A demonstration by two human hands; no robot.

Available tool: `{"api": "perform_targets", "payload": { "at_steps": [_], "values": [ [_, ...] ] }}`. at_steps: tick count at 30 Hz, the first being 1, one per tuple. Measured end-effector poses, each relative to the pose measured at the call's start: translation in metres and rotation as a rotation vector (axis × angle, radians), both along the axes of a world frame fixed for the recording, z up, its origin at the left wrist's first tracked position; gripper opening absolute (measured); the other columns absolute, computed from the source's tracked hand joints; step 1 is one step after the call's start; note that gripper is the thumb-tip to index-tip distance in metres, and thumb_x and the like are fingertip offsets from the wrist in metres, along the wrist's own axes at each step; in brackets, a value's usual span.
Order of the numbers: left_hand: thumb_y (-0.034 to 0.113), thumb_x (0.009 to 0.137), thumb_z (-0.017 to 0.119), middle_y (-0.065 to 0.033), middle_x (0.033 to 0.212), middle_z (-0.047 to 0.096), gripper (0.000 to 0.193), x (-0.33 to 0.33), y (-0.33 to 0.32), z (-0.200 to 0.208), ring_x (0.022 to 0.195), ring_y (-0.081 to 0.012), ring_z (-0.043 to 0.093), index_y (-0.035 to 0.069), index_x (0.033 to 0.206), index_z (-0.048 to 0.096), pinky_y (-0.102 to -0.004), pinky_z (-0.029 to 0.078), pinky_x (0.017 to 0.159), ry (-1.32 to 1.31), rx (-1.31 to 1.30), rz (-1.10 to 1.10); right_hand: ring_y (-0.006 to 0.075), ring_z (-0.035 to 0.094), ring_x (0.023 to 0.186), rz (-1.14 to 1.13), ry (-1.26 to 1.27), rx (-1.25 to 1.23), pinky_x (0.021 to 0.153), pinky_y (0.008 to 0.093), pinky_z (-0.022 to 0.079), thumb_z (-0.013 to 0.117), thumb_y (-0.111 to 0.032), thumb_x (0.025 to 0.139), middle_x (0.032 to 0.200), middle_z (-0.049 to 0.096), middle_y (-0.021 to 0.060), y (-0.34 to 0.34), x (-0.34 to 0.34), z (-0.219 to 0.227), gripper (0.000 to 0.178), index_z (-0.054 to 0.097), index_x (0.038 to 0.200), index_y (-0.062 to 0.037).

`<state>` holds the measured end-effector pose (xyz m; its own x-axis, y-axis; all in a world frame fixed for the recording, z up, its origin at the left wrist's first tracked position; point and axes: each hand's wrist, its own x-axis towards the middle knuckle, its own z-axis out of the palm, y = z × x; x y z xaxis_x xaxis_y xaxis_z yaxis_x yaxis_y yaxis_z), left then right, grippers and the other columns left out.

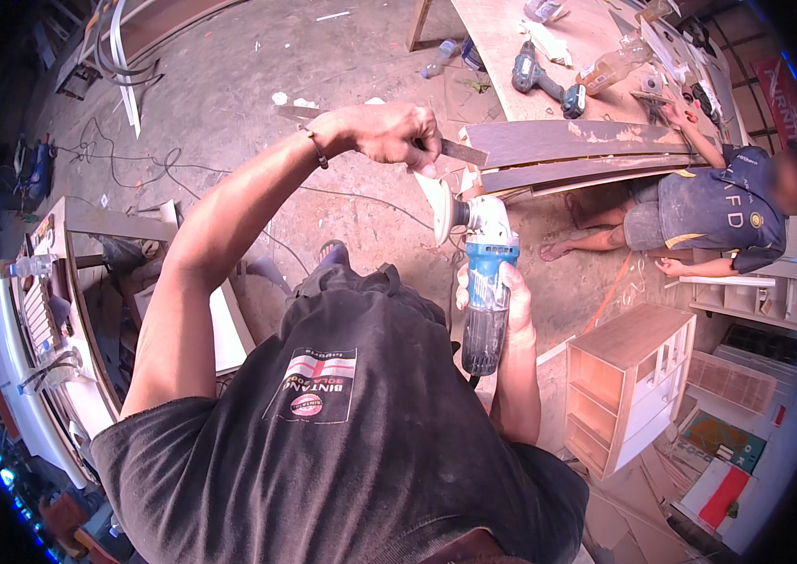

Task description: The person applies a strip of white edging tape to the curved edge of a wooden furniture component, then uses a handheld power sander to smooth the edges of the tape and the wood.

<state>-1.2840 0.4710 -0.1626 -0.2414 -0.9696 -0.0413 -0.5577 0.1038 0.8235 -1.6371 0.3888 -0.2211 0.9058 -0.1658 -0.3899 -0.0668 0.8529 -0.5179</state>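
My right hand point(515, 291) is wrapped round the body of a blue and black angle grinder point(487, 273), held upright in front of my chest. A round pale disc point(442, 214) is fitted on its head, facing left. Just above the disc, my left hand point(389, 133) is closed, its knuckles up. A flat dark strip like a blade point(464, 152) sticks out of this fist to the right. Under the fingertips, a white pointed flap point(429, 184) rises from the disc's edge; whether the fingers pinch it is hard to see.
Long brown boards point(586, 141) lie near a worktable point(502, 56) bearing a cordless drill point(532, 70) and bottles. A co-worker point(713, 207) reaches toward them from the right. A cable point(361, 195) crosses the floor. A small wooden cabinet point(629, 385) stands at lower right.
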Motion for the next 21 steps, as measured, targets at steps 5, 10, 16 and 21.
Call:
{"api": "perform_targets", "payload": {
  "at_steps": [5,10,16,21],
  "values": [
    [0.022,0.088,0.075,-0.0049,0.066,0.056,0.028,-0.003,0.001,-0.004,0.066,-0.0152,0.052,-0.003,0.078,0.068,-0.0363,0.04,0.063,0.027,0.034,0.002,0.0279,0.07,0.078,0.006,0.014,0.01,0.071,0.0394,0.059,0.071,-0.045,0.091,0.099,0.066,0.0168,-0.001,-0.001,-0.003,0.063,0.053,0.129,0.0021],
    [0.022,0.088,0.075,-0.0035,0.065,0.055,0.028,-0.005,0.003,0.003,0.066,-0.0131,0.051,-0.002,0.076,0.067,-0.0355,0.039,0.061,0.053,0.095,-0.018,0.0298,0.069,0.078,-0.017,0.064,0.03,0.07,0.0422,0.058,0.062,-0.051,0.096,0.1,0.066,0.0193,-0.003,-0.007,-0.019,0.063,0.056,0.123,0.0064],
    [0.025,0.089,0.075,-0.0016,0.064,0.053,0.033,0.004,0.0,-0.011,0.066,-0.0119,0.049,-0.002,0.074,0.066,-0.035,0.038,0.061,0.135,0.121,-0.04,0.0305,0.07,0.078,-0.015,0.057,0.004,0.071,0.0425,0.058,0.065,-0.051,0.094,0.102,0.067,0.021,-0.002,-0.01,-0.018,0.065,0.056,0.122,0.0082],
    [0.025,0.089,0.076,-0.0009,0.064,0.052,0.032,0.004,-0.003,-0.009,0.066,-0.012,0.048,-0.002,0.076,0.067,-0.0349,0.037,0.061,0.107,0.13,-0.046,0.0305,0.069,0.078,-0.009,0.029,-0.017,0.071,0.0424,0.058,0.066,-0.05,0.093,0.101,0.067,0.0208,0.0,-0.008,-0.014,0.066,0.056,0.121,0.0086]
  ]
}}
